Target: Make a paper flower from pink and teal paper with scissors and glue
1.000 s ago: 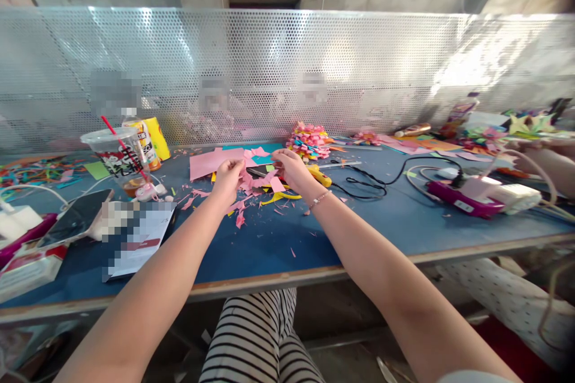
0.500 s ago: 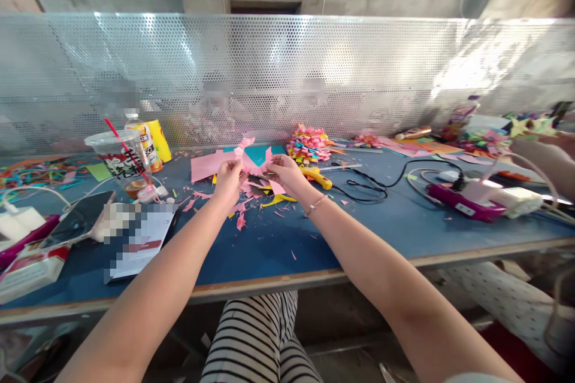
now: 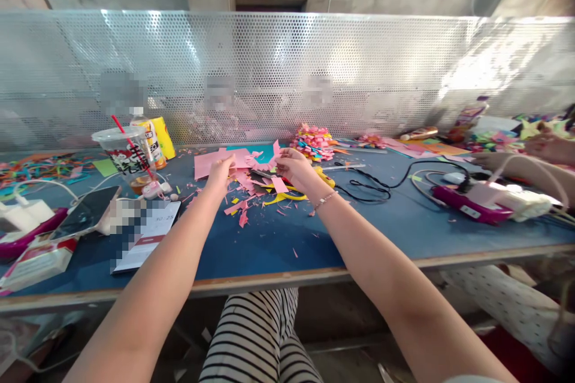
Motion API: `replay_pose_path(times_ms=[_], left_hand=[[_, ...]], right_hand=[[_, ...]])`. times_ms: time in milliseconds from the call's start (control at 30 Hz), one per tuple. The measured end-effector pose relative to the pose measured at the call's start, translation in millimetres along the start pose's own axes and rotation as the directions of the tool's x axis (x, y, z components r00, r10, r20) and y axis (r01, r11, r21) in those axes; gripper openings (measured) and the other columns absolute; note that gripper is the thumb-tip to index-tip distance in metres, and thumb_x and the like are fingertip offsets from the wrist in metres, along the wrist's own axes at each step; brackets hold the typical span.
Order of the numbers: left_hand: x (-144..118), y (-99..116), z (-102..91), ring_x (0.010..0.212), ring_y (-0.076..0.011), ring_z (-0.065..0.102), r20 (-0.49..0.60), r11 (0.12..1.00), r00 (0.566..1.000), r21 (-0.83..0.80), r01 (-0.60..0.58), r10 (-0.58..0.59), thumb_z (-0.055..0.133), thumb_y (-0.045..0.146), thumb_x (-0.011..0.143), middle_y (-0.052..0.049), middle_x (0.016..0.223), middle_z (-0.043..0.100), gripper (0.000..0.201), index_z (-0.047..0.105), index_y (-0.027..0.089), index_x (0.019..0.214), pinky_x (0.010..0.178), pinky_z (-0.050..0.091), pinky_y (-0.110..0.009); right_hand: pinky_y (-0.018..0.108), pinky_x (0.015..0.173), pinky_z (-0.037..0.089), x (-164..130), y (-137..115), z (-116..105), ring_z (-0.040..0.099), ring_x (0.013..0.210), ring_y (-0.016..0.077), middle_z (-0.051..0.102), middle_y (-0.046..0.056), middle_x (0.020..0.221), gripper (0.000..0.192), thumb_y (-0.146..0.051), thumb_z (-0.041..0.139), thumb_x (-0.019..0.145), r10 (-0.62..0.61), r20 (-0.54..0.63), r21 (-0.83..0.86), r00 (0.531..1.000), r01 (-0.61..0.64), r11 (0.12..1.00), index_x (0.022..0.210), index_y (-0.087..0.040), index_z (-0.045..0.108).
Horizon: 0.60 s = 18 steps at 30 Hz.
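A fringed pink paper strip [image 3: 263,164] curves in the air above the table, its right end pinched by my right hand [image 3: 295,167]. My left hand [image 3: 221,172] is beside the strip's left end with a small gap between them. Its fingers are drawn together, and whether anything is in them is hidden. Behind it lies a pink paper sheet [image 3: 204,164], with a teal sheet [image 3: 233,151] partly covered. Below my hands are yellow-handled scissors [image 3: 290,196] among pink paper scraps [image 3: 243,218]. A yellow glue gun [image 3: 326,177] is partly behind my right wrist.
A pink paper-petal bundle [image 3: 313,142] stands against the perforated metal screen [image 3: 269,54]. Left are a plastic cup [image 3: 121,158], a bottle [image 3: 153,146] and phones [image 3: 87,209]. Right are a black cable [image 3: 372,191], a purple power strip [image 3: 469,204] and another person's hand [image 3: 545,146].
My left hand has moved left, away from the pink strip. The strip now hangs in a curve from my right hand, which has shifted slightly right. The view has shifted a little.
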<state>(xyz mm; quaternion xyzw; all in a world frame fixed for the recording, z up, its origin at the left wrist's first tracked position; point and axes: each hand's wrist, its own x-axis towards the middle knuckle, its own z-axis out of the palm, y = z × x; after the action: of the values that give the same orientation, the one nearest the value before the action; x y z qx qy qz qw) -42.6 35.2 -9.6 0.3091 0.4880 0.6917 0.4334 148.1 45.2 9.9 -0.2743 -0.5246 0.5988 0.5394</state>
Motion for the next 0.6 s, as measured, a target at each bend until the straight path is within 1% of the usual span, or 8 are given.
replay_pose_path(times_ms=[67, 133, 233, 300, 367, 433, 500, 600], left_hand=[[8.2, -0.1, -6.4, 0.046, -0.0078, 0.051, -0.014, 0.995, 1.0, 0.1, -0.001, 0.002, 0.064, 0.028, 0.065, 0.002, 0.059, 0.054, 0.019, 0.048, 0.016, 0.065, 0.05, 0.045, -0.023], [14.0, -1.3, -11.4, 0.046, -0.0087, 0.052, 0.007, 0.97, 1.0, 0.242, -0.004, 0.003, 0.063, 0.023, 0.064, 0.002, 0.054, 0.052, 0.016, 0.049, 0.016, 0.064, 0.051, 0.046, -0.022], [17.0, -2.6, -14.7, 0.049, -0.0096, 0.055, 0.038, 0.94, 0.999, 0.341, 0.017, -0.031, 0.062, 0.021, 0.066, 0.002, 0.053, 0.053, 0.013, 0.05, 0.015, 0.066, 0.053, 0.046, -0.022], [15.4, -2.2, -14.4, 0.049, -0.0096, 0.055, 0.046, 0.942, 0.995, 0.327, 0.071, -0.091, 0.057, 0.026, 0.073, 0.001, 0.055, 0.054, 0.013, 0.05, 0.015, 0.069, 0.055, 0.047, -0.023], [11.3, -1.1, -13.4, 0.048, -0.0104, 0.055, 0.063, 0.931, 0.981, 0.331, 0.152, -0.182, 0.052, 0.032, 0.078, 0.0, 0.057, 0.055, 0.017, 0.051, 0.016, 0.074, 0.055, 0.047, -0.025], [5.8, -0.4, -12.3, 0.049, -0.0115, 0.056, 0.102, 0.901, 0.966, 0.395, 0.18, -0.238, 0.053, 0.036, 0.078, -0.001, 0.061, 0.057, 0.019, 0.052, 0.016, 0.078, 0.055, 0.048, -0.026], [-0.2, -0.8, -11.3, 0.053, -0.012, 0.057, 0.182, 0.86, 0.954, 0.496, 0.121, -0.239, 0.059, 0.035, 0.073, -0.002, 0.066, 0.06, 0.02, 0.054, 0.016, 0.08, 0.057, 0.047, -0.026], [-7.9, -3.9, -9.2, 0.061, -0.0124, 0.059, 0.349, 0.773, 0.916, 0.63, -0.073, -0.197, 0.064, 0.034, 0.067, -0.004, 0.074, 0.063, 0.023, 0.057, 0.015, 0.078, 0.059, 0.046, -0.024]], right_hand=[[0.02, 0.052, 0.043, -0.7, -5.2, -3.0, 0.052, 0.054, 0.0062, 0.054, -0.005, 0.062, 0.028, -0.011, 0.066, 0.057, 0.022, 0.09, 0.039, 0.996, -0.025, 0.999, 0.078, -0.018, 0.048], [0.02, 0.055, 0.046, -1.2, -10.9, -7.3, 0.053, 0.055, 0.0062, 0.054, -0.005, 0.063, 0.029, -0.01, 0.066, 0.058, 0.057, 0.179, 0.046, 0.982, -0.067, 0.997, 0.079, -0.018, 0.047], [0.021, 0.057, 0.048, -3.5, -19.2, -14.3, 0.055, 0.057, 0.0071, 0.055, -0.004, 0.063, 0.03, -0.008, 0.065, 0.06, 0.18, 0.28, -0.046, 0.943, -0.174, 0.984, 0.079, -0.018, 0.045], [0.021, 0.057, 0.05, -6.0, -22.9, -18.4, 0.058, 0.059, 0.0084, 0.055, -0.003, 0.065, 0.032, -0.007, 0.065, 0.06, 0.291, 0.347, -0.172, 0.892, -0.245, 0.954, 0.081, -0.018, 0.044], [0.022, 0.06, 0.052, -8.2, -23.6, -21.8, 0.06, 0.064, 0.01, 0.056, -0.003, 0.069, 0.036, -0.006, 0.066, 0.059, 0.403, 0.401, -0.323, 0.822, -0.285, 0.902, 0.085, -0.018, 0.045], [0.024, 0.062, 0.054, -9.7, -21.1, -24.8, 0.062, 0.066, 0.0112, 0.056, -0.003, 0.072, 0.042, -0.007, 0.068, 0.057, 0.513, 0.399, -0.477, 0.76, -0.306, 0.824, 0.091, -0.018, 0.045], [0.025, 0.062, 0.055, -10.7, -17.3, -27.1, 0.062, 0.066, 0.0122, 0.057, -0.002, 0.075, 0.048, -0.009, 0.069, 0.056, 0.602, 0.366, -0.605, 0.71, -0.309, 0.733, 0.096, -0.018, 0.044], [0.026, 0.06, 0.055, -12.7, -14.2, -28.0, 0.064, 0.067, 0.0145, 0.059, -0.001, 0.075, 0.051, -0.015, 0.072, 0.056, 0.691, 0.329, -0.744, 0.644, -0.274, 0.609, 0.098, -0.017, 0.044]])
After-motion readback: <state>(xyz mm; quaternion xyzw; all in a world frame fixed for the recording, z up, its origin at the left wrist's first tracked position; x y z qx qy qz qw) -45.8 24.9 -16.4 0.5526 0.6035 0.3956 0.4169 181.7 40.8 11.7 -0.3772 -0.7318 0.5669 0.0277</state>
